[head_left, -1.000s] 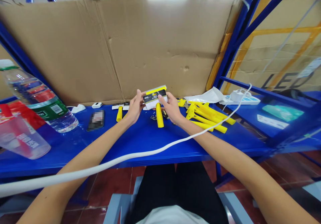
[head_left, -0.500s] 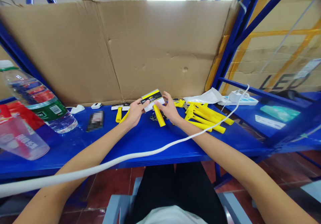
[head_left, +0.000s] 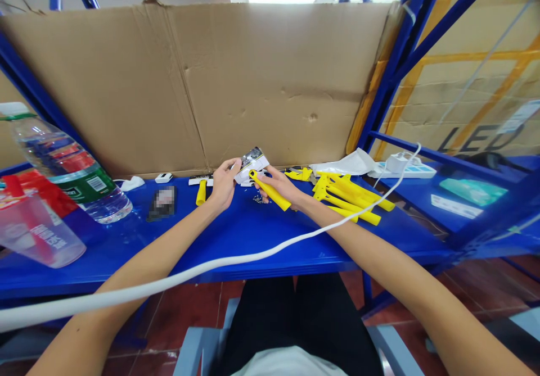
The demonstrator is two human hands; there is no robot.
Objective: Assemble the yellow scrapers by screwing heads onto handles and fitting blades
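My left hand (head_left: 225,186) is closed on the edge of a small flat package (head_left: 255,155) with a clear, shiny face and white and black parts, tilted up. My right hand (head_left: 282,186) grips a yellow plastic handle (head_left: 276,194), its far end with a dark round hole lying against or just in front of the package. Below the hands, a scatter of tiny dark bits (head_left: 259,199) lies on the blue table (head_left: 236,241). A short yellow tube (head_left: 201,192) stands left of my left hand. Right of my right hand lie several yellow Y-shaped handles (head_left: 346,196).
A white cable (head_left: 270,250) crosses in front of my forearms. On the left are a large water bottle (head_left: 80,173), a plastic cup (head_left: 46,241) and a dark blurred item (head_left: 162,203). A cardboard sheet (head_left: 270,84) stands behind the table; a power strip (head_left: 407,169) lies at right.
The package has been turned so its clear face shows instead of the yellow and black print. The yellow handle's holed end has come up in front of it, gripped by my right hand.
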